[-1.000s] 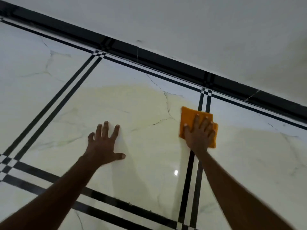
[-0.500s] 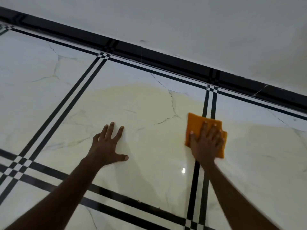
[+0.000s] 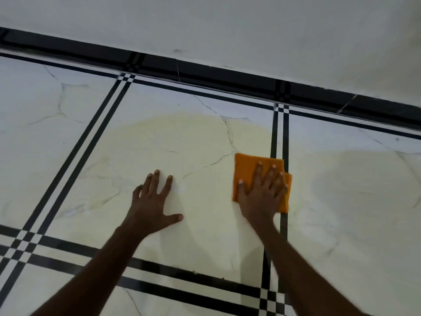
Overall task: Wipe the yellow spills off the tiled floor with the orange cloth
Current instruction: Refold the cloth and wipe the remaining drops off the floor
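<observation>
A folded orange cloth (image 3: 245,166) lies flat on the white marble-look floor, across the black double line (image 3: 280,137) between two tiles. My right hand (image 3: 262,195) presses down on the cloth with fingers spread. My left hand (image 3: 151,202) rests palm-down on the bare tile to the left, fingers apart, holding nothing. A wide pale yellow smear (image 3: 173,137) covers much of the middle tile, above and around both hands. A fainter yellowish film (image 3: 350,169) spreads over the tile to the right of the cloth.
A black skirting band (image 3: 205,69) runs along the foot of the white wall (image 3: 250,26) at the top. Black double lines (image 3: 75,160) cross the floor at the left and along the bottom. A few small crumbs (image 3: 194,272) lie on the near line.
My right hand has slid the cloth toward me and a little leftward along the tile joint. My left hand stays planted on the same tile.
</observation>
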### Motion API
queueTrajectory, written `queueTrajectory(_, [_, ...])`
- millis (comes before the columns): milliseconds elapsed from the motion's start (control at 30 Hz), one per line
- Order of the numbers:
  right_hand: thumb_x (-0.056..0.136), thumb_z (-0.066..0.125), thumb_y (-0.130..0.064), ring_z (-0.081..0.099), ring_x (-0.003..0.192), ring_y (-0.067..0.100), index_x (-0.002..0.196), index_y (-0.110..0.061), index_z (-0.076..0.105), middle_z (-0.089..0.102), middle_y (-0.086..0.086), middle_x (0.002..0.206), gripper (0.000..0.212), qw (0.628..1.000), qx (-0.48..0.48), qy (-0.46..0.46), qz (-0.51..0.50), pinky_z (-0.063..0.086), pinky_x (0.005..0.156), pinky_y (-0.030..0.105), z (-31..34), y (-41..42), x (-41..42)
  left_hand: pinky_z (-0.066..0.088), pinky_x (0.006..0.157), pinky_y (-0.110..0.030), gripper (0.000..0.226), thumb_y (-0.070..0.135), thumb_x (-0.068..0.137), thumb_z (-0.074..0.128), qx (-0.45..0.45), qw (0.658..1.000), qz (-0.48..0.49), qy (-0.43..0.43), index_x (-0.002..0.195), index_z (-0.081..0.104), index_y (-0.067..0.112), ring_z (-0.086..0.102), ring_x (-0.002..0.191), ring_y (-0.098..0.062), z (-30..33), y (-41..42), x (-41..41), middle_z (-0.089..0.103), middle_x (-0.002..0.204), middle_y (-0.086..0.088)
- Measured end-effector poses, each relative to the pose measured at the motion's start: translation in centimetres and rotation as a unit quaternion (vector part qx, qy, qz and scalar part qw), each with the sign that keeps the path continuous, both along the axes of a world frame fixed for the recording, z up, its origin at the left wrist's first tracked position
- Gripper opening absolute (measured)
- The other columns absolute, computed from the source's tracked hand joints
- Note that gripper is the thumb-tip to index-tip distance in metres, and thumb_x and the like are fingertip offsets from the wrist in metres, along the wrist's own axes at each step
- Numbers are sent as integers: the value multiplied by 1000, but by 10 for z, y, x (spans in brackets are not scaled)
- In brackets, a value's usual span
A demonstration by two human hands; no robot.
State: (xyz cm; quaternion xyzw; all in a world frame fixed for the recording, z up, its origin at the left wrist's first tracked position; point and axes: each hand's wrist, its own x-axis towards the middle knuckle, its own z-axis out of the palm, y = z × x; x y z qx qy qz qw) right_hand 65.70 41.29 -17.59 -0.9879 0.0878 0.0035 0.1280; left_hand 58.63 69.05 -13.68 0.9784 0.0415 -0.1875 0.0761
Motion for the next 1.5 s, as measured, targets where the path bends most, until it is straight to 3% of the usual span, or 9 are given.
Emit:
queueTrajectory(200, [94, 17, -73, -1, 158, 41, 165, -24, 4, 1, 15, 172, 87, 976, -23, 16, 215, 3, 124, 63, -2, 35, 63, 9, 121, -49, 118, 97, 62, 29, -6, 999, -22, -42, 154, -14, 38, -11, 153, -25, -13, -3, -1, -17, 165, -5])
queueTrajectory(300, [95, 16, -73, 4, 157, 43, 165, -25, 5, 4, 15, 172, 85, 993, -33, 13, 112, 7, 123, 65, -10, -21, 72, 9, 121, -48, 122, 97, 62, 34, 15, 999, -22, -26, 154, -16, 35, -11, 152, -24, -9, 5, 0, -19, 164, -4])
queueTrajectory(467, [97, 27, -65, 7, 155, 48, 165, -21, 5, 9, 23, 170, 83, 1000, 4, 10, -17, 8, 122, 68, 4, -19, -70, 7, 122, -49, 123, 93, 66, 40, 11, 1000, 14, -6, 156, -14, 29, -14, 152, -26, 1, 9, -5, -20, 164, -8])
queueTrajectory(667, [93, 33, -64, 8, 155, 46, 164, -22, 18, 13, 19, 170, 83, 968, 20, 26, 247, 4, 124, 65, 1, 144, 28, 7, 122, -52, 125, 96, 60, 33, 13, 998, 63, 24, 154, -20, 32, -16, 151, -25, 2, 54, -36, -24, 163, -4])
queueTrajectory(800, [93, 22, -68, 9, 155, 47, 164, -23, 13, 12, 20, 170, 85, 988, -5, 32, 153, 10, 122, 67, -6, 103, 72, 11, 120, -55, 135, 101, 49, 30, 23, 991, 116, 54, 154, -21, 30, -14, 152, -28, 7, 92, -74, -25, 163, -6])
queueTrajectory(967, [96, 30, -65, 5, 155, 48, 165, -20, 6, 5, 22, 170, 86, 999, 8, 9, 40, 11, 120, 69, 2, 68, -48, 13, 120, -55, 129, 94, 55, 23, 24, 987, 150, 44, 155, -18, 24, -11, 152, -32, 6, 87, -97, -21, 163, -12])
queueTrajectory(1200, [94, 30, -67, -3, 158, 41, 164, -23, 12, 5, 16, 172, 85, 941, 2, 22, 337, -2, 124, 63, -2, 223, -23, 8, 121, -53, 124, 83, 71, 55, 16, 990, 133, 51, 154, -19, 28, -13, 152, -29, 5, 98, -97, -24, 163, -9])
queueTrajectory(1400, [93, 25, -71, 4, 156, 44, 165, -21, 5, 7, 18, 171, 89, 991, -30, 10, 128, 9, 122, 66, -7, 80, -41, 10, 120, -53, 126, 83, 72, 52, 14, 987, 155, 50, 156, -16, 18, -12, 151, -32, 9, 81, -89, -21, 162, -14])
queueTrajectory(1500, [87, 28, -80, 1, 155, 48, 164, -17, 4, 3, 23, 170, 103, 996, -11, 33, 81, 1, 122, 68, -6, 104, -37, 8, 119, -55, 126, 82, 73, 52, 18, 983, 171, 61, 155, -16, 15, -13, 151, -35, 6, 72, -82, -22, 162, -17])
